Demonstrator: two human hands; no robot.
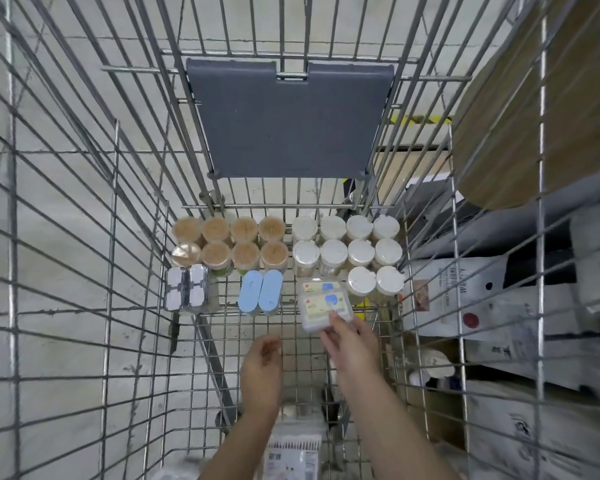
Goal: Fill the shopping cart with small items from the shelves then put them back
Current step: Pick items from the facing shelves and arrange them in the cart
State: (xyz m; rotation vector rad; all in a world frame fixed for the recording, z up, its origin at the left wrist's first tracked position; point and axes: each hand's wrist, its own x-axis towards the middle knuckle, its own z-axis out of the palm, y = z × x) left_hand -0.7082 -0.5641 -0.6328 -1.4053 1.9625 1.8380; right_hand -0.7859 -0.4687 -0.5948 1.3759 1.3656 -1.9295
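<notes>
- Hands reach down into the silver wire shopping cart point(136, 237).
- The right hand point(349, 344) pinches a small clear plastic box with a white and blue label point(326, 308), just above the cart floor, near the white-lidded round jars point(347, 251).
- The left hand point(262, 365) holds nothing, fingers loosely curled, below two blue oval-topped packs point(260, 294).
- Brown-topped round jars point(231, 244) stand at the far left.

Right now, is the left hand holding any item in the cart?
No, the left hand hangs loosely curled and holds nothing, while the right hand grips the clear flat boxes.
</notes>
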